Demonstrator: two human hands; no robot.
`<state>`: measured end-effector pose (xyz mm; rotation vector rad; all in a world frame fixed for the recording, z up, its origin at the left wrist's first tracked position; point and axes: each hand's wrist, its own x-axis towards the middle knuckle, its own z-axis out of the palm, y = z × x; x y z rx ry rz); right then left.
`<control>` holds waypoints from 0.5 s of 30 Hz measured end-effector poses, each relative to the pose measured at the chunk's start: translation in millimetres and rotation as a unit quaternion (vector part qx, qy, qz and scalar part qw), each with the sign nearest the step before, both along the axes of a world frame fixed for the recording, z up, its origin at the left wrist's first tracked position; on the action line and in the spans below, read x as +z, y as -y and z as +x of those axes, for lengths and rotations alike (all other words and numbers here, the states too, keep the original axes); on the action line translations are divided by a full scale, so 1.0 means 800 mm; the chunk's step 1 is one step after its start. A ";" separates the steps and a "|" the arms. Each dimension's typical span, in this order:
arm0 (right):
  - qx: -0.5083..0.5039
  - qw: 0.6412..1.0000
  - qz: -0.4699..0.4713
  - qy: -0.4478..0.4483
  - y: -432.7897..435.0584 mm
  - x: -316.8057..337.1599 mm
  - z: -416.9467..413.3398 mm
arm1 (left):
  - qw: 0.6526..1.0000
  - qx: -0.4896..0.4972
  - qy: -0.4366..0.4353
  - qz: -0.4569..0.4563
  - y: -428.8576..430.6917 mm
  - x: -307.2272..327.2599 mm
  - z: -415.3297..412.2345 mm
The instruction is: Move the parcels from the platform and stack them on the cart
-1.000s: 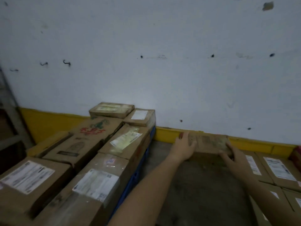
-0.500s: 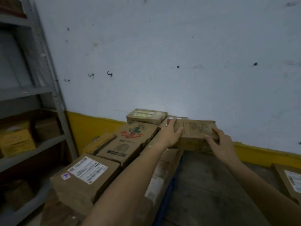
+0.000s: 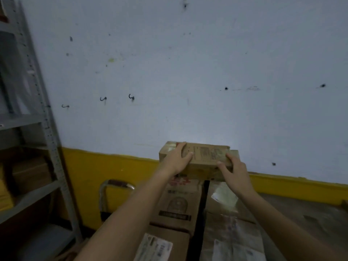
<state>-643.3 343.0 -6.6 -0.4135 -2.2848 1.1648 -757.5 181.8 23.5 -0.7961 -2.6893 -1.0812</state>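
parcel (image 3: 206, 157) between left hand (image 3: 176, 161), right hand (image 3: 234, 170)

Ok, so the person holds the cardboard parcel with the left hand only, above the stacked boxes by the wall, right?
Not quite: the head view shows both hands on it, the left hand gripping the cardboard parcel at its left end, the right hand at its right. It is above the stacked boxes by the wall.

The print on the parcel (image 3: 205, 156) is too blurred to read, stacked boxes (image 3: 175, 206) hide the cart (image 3: 102, 200) except its handle, and the shelf rack (image 3: 47, 129) runs off the left edge.
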 end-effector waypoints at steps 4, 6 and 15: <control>-0.023 1.000 -0.010 0.011 0.028 -0.003 -0.038 | 0.999 -0.023 0.011 0.019 0.023 -0.007 -0.036; -0.025 0.999 -0.014 0.023 0.037 -0.004 -0.051 | 1.000 -0.021 0.013 0.016 0.030 -0.010 -0.052; -0.013 0.998 0.008 0.054 0.051 0.003 -0.091 | 1.000 -0.012 -0.003 0.025 0.045 -0.022 -0.104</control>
